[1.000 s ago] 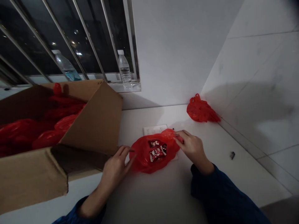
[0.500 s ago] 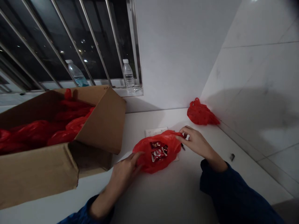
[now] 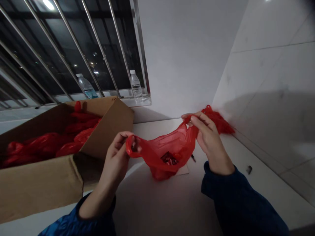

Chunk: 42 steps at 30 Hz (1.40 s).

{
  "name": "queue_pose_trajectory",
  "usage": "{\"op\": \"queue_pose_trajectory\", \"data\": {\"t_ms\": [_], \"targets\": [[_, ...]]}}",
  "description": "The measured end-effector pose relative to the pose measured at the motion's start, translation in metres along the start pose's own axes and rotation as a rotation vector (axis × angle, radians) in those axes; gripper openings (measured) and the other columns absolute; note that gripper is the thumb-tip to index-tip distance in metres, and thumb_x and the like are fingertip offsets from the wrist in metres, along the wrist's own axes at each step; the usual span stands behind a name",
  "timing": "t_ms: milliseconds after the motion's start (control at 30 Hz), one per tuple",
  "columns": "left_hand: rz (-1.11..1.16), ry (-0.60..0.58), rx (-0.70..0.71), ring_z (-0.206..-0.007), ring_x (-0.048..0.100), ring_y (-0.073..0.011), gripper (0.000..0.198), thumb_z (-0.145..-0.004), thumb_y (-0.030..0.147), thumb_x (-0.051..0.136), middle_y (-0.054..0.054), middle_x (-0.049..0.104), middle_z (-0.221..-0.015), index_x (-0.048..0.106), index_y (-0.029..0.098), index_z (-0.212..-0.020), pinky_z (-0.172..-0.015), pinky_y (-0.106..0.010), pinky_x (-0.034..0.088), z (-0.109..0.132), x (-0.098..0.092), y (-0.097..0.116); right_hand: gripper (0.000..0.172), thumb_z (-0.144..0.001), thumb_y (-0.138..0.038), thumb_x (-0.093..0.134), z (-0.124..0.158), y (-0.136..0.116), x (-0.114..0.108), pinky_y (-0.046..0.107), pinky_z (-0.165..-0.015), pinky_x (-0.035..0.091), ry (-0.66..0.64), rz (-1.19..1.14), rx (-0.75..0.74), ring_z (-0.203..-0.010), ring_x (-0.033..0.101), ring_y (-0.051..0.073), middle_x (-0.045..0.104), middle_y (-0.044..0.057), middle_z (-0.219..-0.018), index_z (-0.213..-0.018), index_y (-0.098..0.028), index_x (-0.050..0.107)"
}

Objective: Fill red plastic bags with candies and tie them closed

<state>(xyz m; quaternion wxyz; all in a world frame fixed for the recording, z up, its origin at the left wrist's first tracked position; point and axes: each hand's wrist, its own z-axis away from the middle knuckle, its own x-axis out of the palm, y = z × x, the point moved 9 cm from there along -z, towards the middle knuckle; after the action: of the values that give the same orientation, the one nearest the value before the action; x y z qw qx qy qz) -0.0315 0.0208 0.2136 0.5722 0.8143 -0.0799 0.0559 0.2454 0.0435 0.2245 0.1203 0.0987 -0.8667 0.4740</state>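
A thin red plastic bag (image 3: pixel 157 147) is stretched between my two hands above the white table. My left hand (image 3: pixel 118 152) is closed on the bag's left handle loop. On the other side, my right hand (image 3: pixel 205 129) pinches the right handle. The mouth of the bag faces me, and small dark-red wrapped packets (image 3: pixel 169 159) lie at its bottom. A flat white paper or booklet (image 3: pixel 183 170) shows partly from under the bag, with a dark pen-like tip (image 3: pixel 193 158) beside it.
On the left stands an open cardboard box (image 3: pixel 105 124) with several filled red bags (image 3: pixel 46 144). Another red bag (image 3: pixel 219 121) lies by the wall behind my right hand. Two water bottles (image 3: pixel 136 87) (image 3: pixel 86 87) stand at the barred window. A small dark object (image 3: pixel 249 169) lies at right.
Both hands have risen, pulling the bag's handles up and apart. The bag went from lying spread low on the table to hanging stretched, with the packets deeper inside.
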Motion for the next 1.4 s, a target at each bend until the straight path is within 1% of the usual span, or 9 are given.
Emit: {"op": "queue_pose_trajectory", "data": {"t_ms": [267, 467, 600, 767, 833, 967, 1133, 1233, 1400], "targets": [[0.219, -0.076, -0.119, -0.088, 0.064, -0.0208, 0.049, -0.085, 0.052, 0.057, -0.011, 0.066, -0.111, 0.063, 0.018, -0.12, -0.078, -0.033, 0.055, -0.036, 0.024, 0.007, 0.007, -0.088, -0.03, 0.066, 0.002, -0.012, 0.001, 0.04, -0.097, 0.05, 0.026, -0.182, -0.094, -0.091, 0.064, 0.016, 0.065, 0.0, -0.097, -0.094, -0.026, 0.064], [-0.971, -0.155, 0.382, -0.092, 0.059, -0.0242, 0.054, -0.082, 0.032, 0.071, -0.004, 0.067, -0.1, 0.058, 0.031, -0.134, -0.087, -0.034, 0.045, -0.016, 0.032, 0.075, 0.048, -0.081, -0.037, 0.074, 0.013, -0.007, 0.022, 0.034, -0.066, 0.056, -0.068, 0.103, -0.042, -0.068, 0.056, 0.014, 0.059, -0.001, -0.094, -0.121, -0.033, 0.049], [-1.082, -0.157, 0.538, -0.094, 0.057, -0.025, 0.024, -0.087, 0.03, 0.066, -0.003, 0.066, -0.097, 0.072, 0.031, -0.11, -0.087, -0.033, 0.044, -0.011, 0.053, 0.104, 0.06, -0.074, -0.042, 0.08, 0.023, -0.02, 0.039, 0.042, -0.085, 0.054, -0.089, 0.414, -0.188, -0.098, 0.058, 0.023, 0.053, 0.005, -0.114, -0.124, -0.031, 0.049], [-0.611, -0.419, 0.356, -0.078, 0.06, -0.0197, 0.011, -0.081, 0.026, 0.073, -0.006, 0.069, -0.087, 0.077, 0.021, -0.091, -0.074, -0.028, 0.046, -0.012, 0.095, 0.071, 0.045, -0.078, -0.041, 0.077, 0.032, -0.014, 0.07, 0.043, -0.099, 0.048, -0.269, 0.568, -0.236, -0.116, 0.052, 0.025, 0.048, 0.007, -0.117, -0.117, -0.028, 0.059], [-0.458, -0.364, 0.347, -0.09, 0.062, -0.0213, 0.015, -0.08, 0.024, 0.073, -0.008, 0.068, -0.098, 0.075, 0.02, -0.095, -0.083, -0.03, 0.048, -0.011, 0.097, 0.055, 0.02, -0.089, -0.039, 0.064, 0.03, 0.001, 0.072, 0.037, -0.084, 0.055, -0.322, 0.477, -0.121, -0.097, 0.059, 0.02, 0.052, 0.006, -0.112, -0.105, -0.026, 0.066], [-0.302, -0.157, 0.351, -0.118, 0.054, -0.0227, 0.048, -0.08, 0.022, 0.075, -0.007, 0.056, -0.128, 0.056, 0.026, -0.124, -0.101, -0.036, 0.044, -0.006, 0.079, 0.013, 0.027, -0.093, -0.044, 0.056, 0.022, 0.034, 0.057, 0.028, -0.061, 0.052, -0.251, 0.11, 0.179, -0.067, 0.058, 0.012, 0.062, 0.004, -0.102, -0.106, -0.023, 0.068], [-0.089, -0.466, -0.11, -0.1, 0.064, -0.0215, 0.06, -0.086, 0.028, 0.068, -0.009, 0.066, -0.109, 0.039, 0.023, -0.139, -0.093, -0.037, 0.048, -0.001, 0.095, -0.063, 0.029, -0.087, -0.046, 0.065, 0.019, 0.053, 0.048, 0.024, -0.054, 0.046, -0.209, -0.108, 0.351, -0.057, 0.054, 0.011, 0.062, -0.002, -0.071, -0.101, -0.021, 0.067], [0.085, -0.527, -0.327, -0.075, 0.064, -0.016, 0.051, -0.088, 0.024, 0.062, -0.002, 0.066, -0.078, 0.044, 0.02, -0.136, -0.079, -0.03, 0.05, -0.002, 0.094, -0.076, 0.028, -0.088, -0.047, 0.064, 0.018, 0.049, 0.042, 0.021, -0.047, 0.039, -0.22, -0.077, 0.356, -0.053, 0.052, 0.009, 0.063, -0.003, -0.07, -0.1, -0.022, 0.062], [0.222, -0.432, -0.467, -0.075, 0.064, -0.016, 0.055, -0.078, 0.016, 0.065, -0.002, 0.066, -0.08, 0.052, 0.021, -0.131, -0.074, -0.026, 0.048, -0.009, 0.082, -0.075, 0.015, -0.085, -0.028, 0.066, 0.025, 0.034, 0.055, 0.027, -0.065, 0.048, -0.522, 0.323, 0.206, -0.072, 0.064, 0.014, 0.068, -0.001, -0.081, -0.098, -0.022, 0.06]]}}
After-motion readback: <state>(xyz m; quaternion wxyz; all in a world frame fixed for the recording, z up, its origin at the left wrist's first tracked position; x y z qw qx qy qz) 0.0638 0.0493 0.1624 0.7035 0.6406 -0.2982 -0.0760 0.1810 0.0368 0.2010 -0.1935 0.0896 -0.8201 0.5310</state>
